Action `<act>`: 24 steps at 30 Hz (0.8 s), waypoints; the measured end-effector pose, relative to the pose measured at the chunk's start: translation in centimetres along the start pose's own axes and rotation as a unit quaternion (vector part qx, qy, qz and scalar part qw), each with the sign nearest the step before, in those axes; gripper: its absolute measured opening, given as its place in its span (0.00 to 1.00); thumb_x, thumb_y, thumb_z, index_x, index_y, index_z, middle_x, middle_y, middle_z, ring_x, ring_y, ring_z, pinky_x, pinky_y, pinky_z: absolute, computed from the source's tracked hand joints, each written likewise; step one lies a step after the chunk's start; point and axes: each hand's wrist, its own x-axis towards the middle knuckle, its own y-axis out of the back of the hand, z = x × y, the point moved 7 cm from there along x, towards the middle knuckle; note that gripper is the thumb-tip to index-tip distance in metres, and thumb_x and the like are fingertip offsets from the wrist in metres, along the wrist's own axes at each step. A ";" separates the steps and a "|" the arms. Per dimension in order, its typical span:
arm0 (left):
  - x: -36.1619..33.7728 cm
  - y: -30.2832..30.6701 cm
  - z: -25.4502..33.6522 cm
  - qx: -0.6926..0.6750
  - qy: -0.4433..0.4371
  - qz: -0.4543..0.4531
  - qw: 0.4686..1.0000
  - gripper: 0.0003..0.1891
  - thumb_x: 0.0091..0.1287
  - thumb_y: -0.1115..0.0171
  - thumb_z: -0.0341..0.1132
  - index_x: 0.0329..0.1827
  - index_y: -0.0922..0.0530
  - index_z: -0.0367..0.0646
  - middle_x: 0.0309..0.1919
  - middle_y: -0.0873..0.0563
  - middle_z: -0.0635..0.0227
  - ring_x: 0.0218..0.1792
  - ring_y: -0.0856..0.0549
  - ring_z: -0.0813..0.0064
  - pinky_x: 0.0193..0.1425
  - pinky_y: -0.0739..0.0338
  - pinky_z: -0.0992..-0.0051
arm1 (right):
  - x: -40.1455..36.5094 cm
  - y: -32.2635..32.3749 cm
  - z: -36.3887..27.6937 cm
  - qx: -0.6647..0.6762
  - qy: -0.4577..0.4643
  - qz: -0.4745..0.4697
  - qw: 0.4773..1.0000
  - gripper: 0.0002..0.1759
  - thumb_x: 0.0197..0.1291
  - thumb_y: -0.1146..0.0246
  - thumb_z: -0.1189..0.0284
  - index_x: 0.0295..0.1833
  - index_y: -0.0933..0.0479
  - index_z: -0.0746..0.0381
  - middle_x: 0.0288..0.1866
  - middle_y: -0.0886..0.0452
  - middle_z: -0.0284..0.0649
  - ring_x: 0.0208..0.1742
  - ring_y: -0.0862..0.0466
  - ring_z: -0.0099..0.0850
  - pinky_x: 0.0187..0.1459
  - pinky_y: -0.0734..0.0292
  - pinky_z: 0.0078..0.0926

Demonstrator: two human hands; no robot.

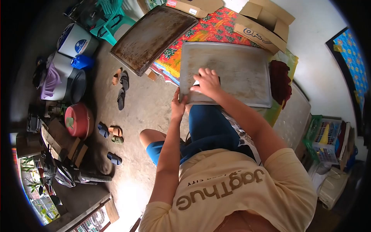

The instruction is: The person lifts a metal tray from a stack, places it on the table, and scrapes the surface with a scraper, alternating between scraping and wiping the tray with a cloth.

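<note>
A large grey metal baking tray with brownish stains lies in front of me, its near edge close to my knee. My left hand grips the tray's near left corner, thumb and fingers around the rim. My right hand presses down on the tray's surface, left of its middle. Under that palm is a small flat thing, with a white part and a dark edge showing; the hand hides the rest. A dark red cloth lies crumpled against the tray's right edge.
A rusty brown tray leans at the upper left over a red patterned tablecloth. An open cardboard box stands behind. Several slippers lie on the concrete floor. A green crate sits at the right.
</note>
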 end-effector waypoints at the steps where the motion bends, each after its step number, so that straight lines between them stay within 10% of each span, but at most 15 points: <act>1: 0.1 0.0 0.0 0.018 -0.012 -0.003 1.000 0.34 0.69 0.37 0.27 0.79 0.38 0.35 0.60 0.17 0.53 0.57 0.17 0.70 0.62 0.22 0.72 | -0.1 0.2 1.9 -0.012 -0.038 0.011 0.999 0.25 0.44 0.27 0.43 0.42 0.15 0.49 0.48 0.25 0.34 0.53 0.25 0.36 0.51 0.33 0.40; 4: 0.3 0.5 -0.4 0.071 -0.032 -0.004 0.997 0.35 0.69 0.37 0.27 0.79 0.39 0.35 0.60 0.17 0.53 0.58 0.18 0.69 0.63 0.23 0.71 | -1.2 1.0 5.6 -0.040 -0.128 0.017 0.991 0.26 0.43 0.27 0.43 0.41 0.15 0.49 0.44 0.26 0.33 0.51 0.25 0.35 0.50 0.33 0.40; 7: 0.4 0.4 -0.3 0.069 -0.029 -0.007 0.997 0.35 0.69 0.37 0.28 0.79 0.39 0.34 0.61 0.18 0.54 0.58 0.18 0.69 0.64 0.23 0.72 | -1.9 2.1 1.8 -0.021 0.050 0.033 0.998 0.25 0.42 0.27 0.44 0.41 0.16 0.48 0.43 0.26 0.32 0.50 0.26 0.34 0.49 0.34 0.39; 18: 0.2 0.3 0.2 0.057 -0.015 -0.004 0.998 0.34 0.68 0.37 0.28 0.76 0.37 0.30 0.67 0.22 0.47 0.66 0.21 0.64 0.69 0.27 0.70 | -1.9 2.2 2.2 -0.026 0.004 0.006 1.000 0.25 0.41 0.25 0.45 0.41 0.16 0.49 0.43 0.26 0.31 0.51 0.26 0.32 0.49 0.34 0.36; 22: 1.1 1.4 -2.2 0.118 -0.096 0.028 0.988 0.34 0.69 0.36 0.31 0.79 0.36 0.40 0.37 0.14 0.67 0.31 0.21 0.82 0.36 0.25 0.77 | -2.3 1.7 0.5 0.009 0.038 0.012 0.999 0.26 0.41 0.25 0.44 0.42 0.16 0.49 0.44 0.26 0.31 0.52 0.25 0.33 0.50 0.34 0.36; 24: 1.3 1.3 -2.1 0.126 -0.046 0.016 0.991 0.34 0.69 0.36 0.31 0.79 0.36 0.40 0.36 0.16 0.67 0.31 0.23 0.81 0.35 0.28 0.76 | -2.5 1.5 -1.3 0.006 0.070 -0.014 0.997 0.26 0.41 0.25 0.45 0.41 0.16 0.49 0.45 0.25 0.31 0.52 0.25 0.33 0.51 0.34 0.36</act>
